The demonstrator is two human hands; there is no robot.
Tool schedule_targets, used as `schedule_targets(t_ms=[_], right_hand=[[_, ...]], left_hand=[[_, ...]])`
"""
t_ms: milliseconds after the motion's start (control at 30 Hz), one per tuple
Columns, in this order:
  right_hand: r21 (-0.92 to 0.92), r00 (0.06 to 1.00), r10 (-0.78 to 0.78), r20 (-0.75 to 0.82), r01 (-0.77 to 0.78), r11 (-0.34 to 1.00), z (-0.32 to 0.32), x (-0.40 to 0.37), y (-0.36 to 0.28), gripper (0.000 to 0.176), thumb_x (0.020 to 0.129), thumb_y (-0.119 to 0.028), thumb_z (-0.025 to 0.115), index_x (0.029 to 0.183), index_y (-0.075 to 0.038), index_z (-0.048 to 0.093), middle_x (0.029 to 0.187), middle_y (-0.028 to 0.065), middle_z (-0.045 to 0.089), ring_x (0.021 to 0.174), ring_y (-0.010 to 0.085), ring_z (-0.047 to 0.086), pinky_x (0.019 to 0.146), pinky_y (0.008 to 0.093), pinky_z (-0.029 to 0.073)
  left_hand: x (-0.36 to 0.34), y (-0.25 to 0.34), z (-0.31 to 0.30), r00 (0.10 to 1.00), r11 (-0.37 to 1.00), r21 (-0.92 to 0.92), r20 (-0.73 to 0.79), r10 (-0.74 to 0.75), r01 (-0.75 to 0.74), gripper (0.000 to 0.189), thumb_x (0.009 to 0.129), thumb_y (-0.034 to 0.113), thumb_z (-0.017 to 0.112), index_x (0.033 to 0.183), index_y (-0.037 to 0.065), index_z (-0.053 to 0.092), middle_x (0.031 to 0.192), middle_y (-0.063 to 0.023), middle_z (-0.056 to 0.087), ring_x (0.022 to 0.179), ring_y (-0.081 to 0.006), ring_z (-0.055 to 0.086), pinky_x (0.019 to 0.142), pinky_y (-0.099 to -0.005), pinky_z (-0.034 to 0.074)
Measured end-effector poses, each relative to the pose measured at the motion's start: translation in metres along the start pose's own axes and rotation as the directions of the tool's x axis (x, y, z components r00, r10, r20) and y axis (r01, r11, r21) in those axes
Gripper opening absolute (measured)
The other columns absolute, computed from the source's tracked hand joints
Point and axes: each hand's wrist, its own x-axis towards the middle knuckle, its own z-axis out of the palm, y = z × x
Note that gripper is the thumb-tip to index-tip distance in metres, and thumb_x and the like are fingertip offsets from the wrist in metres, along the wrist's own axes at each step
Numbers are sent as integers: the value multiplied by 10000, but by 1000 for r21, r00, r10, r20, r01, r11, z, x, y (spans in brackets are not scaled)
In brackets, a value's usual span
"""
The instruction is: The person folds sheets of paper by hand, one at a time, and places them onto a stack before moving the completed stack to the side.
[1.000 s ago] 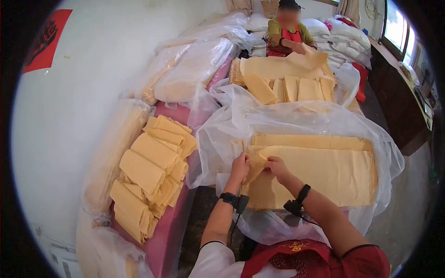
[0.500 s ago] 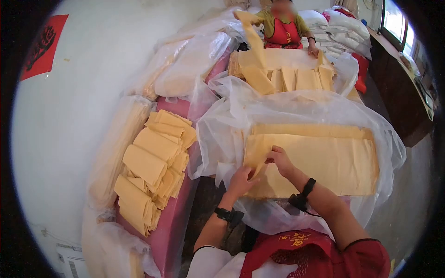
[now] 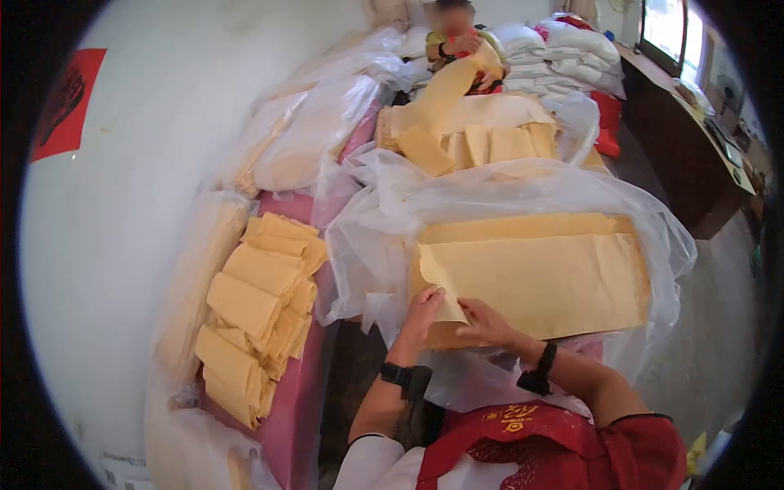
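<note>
A stack of thin, pale yellow sheets (image 3: 539, 282), resembling tofu skin, lies before me on clear plastic. The top sheet sits slightly askew, and its near left corner is lifted and curled. My left hand (image 3: 423, 314) pinches that left edge between thumb and fingers. Just to the right, my right hand (image 3: 490, 324) rests at the sheet's near edge, fingers pointing left and thumb apart from them. It touches the sheet without a visible grip.
Folded yellow sheets (image 3: 257, 302) are heaped on a pink surface (image 3: 298, 388) at left. Clear plastic (image 3: 367, 237) surrounds my stack. Across from me, a co-worker (image 3: 465, 53) holds up a long sheet over another stack. White sacks (image 3: 563, 61) and a dark counter (image 3: 682, 139) stand behind.
My right hand has moved down toward the near edge and opened. The top sheet's left end has shifted, its corner now lifted. The co-worker has raised a sheet toward their body.
</note>
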Motion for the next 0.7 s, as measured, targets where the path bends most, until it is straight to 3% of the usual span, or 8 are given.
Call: schedule_targets(t_ms=[33,167,267,300,333,433,567,700], right_hand=[[-352,991,-128,-28,110,930,-4,-10,-11,546,886,-381,609,1232,25,493,1226,161,553,1126,322,537,922,389,441],[-387,980,123,-155,-174,905,-16,-20,8,438,882,-332,598,1125,31,569,1114,195,612,1024,386,578,858,436,464],[-34,842,484,-237,-506,862,-37,-17,21,326,884,-269,590,987,38,617,910,167,661,826,332,635,742,434,492],[103,863,406,-300,-394,913,-46,-21,26,298,885,-254,587,937,37,626,817,142,651,750,287,628,688,418,494],[226,870,332,-366,-263,938,-55,-26,30,279,887,-238,583,888,37,634,724,118,640,674,242,620,634,402,495],[497,782,429,-453,-178,849,-101,-58,41,276,901,-237,583,916,33,637,749,65,637,695,166,596,619,341,491],[692,679,518,-520,-20,721,-146,-104,8,265,925,-313,572,918,-60,648,818,35,643,745,130,615,629,304,508],[697,617,684,-388,-289,657,-105,-135,87,285,923,-318,573,1031,-55,587,859,51,611,716,176,610,602,335,531]], left_hand=[[5,-2,6,999,1000,10,21,30,-30,252,969,255,528,1005,15,594,875,45,536,831,-60,486,768,-234,424],[18,-11,33,958,986,8,240,158,-164,278,980,243,508,1117,10,575,1032,1,577,985,-76,506,886,-247,411],[41,-25,32,945,964,-183,233,231,-191,414,934,284,568,1259,33,514,1279,-91,520,1198,-198,468,1021,-338,361],[61,-60,13,929,794,482,167,331,-369,514,889,313,606,1309,51,470,1359,-124,446,1267,-261,401,1060,-397,316],[73,-78,6,873,242,919,176,455,-312,623,844,343,645,1360,69,427,1439,-157,371,1337,-323,334,1099,-456,270],[56,-62,19,888,43,979,160,430,-198,742,763,357,691,1385,84,393,1464,-199,301,1357,-390,260,1104,-521,224],[65,-64,25,889,11,974,200,412,-225,730,768,340,684,1382,72,395,1449,-226,305,1359,-398,248,1100,-542,216],[36,-37,108,708,93,847,371,601,-523,653,805,292,644,1366,48,416,1419,-263,318,1334,-426,264,1097,-532,224]])
